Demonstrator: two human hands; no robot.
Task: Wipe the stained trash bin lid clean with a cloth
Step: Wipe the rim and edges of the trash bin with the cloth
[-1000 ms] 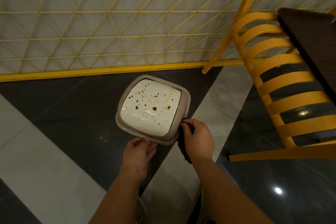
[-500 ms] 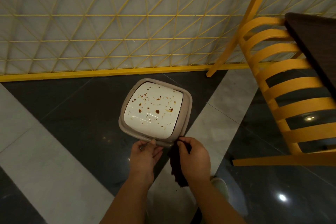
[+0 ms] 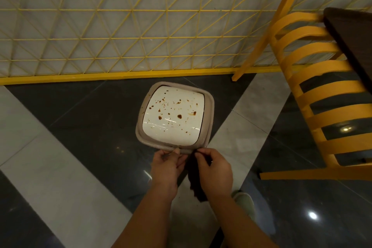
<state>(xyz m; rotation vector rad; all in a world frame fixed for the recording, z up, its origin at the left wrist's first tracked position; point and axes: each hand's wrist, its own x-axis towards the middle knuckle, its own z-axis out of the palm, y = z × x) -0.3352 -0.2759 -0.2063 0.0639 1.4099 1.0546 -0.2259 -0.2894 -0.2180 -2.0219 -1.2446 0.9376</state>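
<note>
Closest in, a pale shoe [image 3: 244, 200] shows on the floor beside the person's right forearm. Both arms reach forward and down. The right hand [image 3: 214, 169] has its fingers curled round a dark brown cloth [image 3: 196, 182], pinching it near its top edge; the rest of the cloth hangs down below the hand, between the two wrists. The cloth's top end sits right at the near rim of the bin, not on the white panel.

The left hand [image 3: 167, 167] is just beside the right one, its thumb laid over the near edge of the trash bin lid [image 3: 174, 116] and its fingers tucked under the rim, gripping it there.

The lid lies just beyond both hands: a beige frame around a glossy white panel, spattered with brown spots, mostly across its far and middle part. The part of the panel nearest the hands looks cleaner. The cloth has not yet touched the stains.

The bin stands on a polished floor [image 3: 84, 127] of dark and pale grey tiles. To the right stands a yellow slatted chair [image 3: 326, 94], with the corner of a dark table [image 3: 352, 38] over it. Farthest back runs a yellow lattice wall [image 3: 120, 22].
</note>
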